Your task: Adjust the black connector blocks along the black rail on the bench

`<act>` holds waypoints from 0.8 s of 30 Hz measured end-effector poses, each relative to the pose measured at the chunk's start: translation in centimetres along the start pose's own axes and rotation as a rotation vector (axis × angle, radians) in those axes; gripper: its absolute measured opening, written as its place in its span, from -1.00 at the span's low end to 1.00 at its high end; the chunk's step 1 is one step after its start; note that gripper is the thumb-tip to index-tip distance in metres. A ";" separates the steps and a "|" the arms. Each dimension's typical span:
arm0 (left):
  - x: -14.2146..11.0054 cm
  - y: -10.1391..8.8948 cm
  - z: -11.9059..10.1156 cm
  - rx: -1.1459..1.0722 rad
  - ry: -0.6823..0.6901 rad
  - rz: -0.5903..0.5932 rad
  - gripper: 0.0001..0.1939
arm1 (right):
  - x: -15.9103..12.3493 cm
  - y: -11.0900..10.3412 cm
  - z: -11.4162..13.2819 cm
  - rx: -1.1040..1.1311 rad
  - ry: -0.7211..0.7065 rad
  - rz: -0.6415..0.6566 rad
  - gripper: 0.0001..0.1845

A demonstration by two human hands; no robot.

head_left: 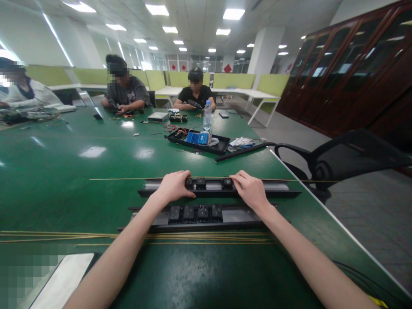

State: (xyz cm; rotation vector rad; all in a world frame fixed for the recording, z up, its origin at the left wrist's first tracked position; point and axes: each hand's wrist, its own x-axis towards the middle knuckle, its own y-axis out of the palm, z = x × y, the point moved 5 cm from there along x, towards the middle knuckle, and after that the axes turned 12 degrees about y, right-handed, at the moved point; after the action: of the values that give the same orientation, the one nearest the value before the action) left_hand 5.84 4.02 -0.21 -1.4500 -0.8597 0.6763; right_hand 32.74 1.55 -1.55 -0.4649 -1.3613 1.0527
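Note:
A long black channel (212,194) lies across the table in front of me, with several black blocks (201,183) seated in it. Along its far edge runs a thin brass-coloured rod (128,179), jutting out past both ends. My left hand (174,186) is closed around the channel beside the leftmost block, thumb on the near side and fingers on the far side. At the rightmost block (227,183), my right hand (250,189) pinches the rod between thumb and fingertips. A second black channel (240,216) with several blocks lies nearer me, partly behind my forearms.
Several loose brass-coloured rods (209,238) lie nearest me, and a white-faced flat object (64,279) is at lower left. Farther off are a black tray (222,146), a water bottle (207,116) and gloves (241,143). A chair (347,154) stands right; three people sit opposite.

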 end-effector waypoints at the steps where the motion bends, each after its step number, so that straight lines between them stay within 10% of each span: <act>1: 0.0 0.0 0.0 -0.002 0.003 -0.003 -0.37 | 0.0 0.0 0.0 0.000 0.008 -0.009 -0.69; 24: -0.3 -0.2 0.4 -0.072 0.008 0.025 -0.33 | 0.3 -0.6 -0.5 0.159 0.097 -0.004 -0.77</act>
State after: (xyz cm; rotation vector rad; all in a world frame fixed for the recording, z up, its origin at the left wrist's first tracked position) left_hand 5.30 4.02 -0.08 -1.5289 -0.8681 0.6639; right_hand 33.37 1.68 -1.02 -0.3903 -1.1827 1.1108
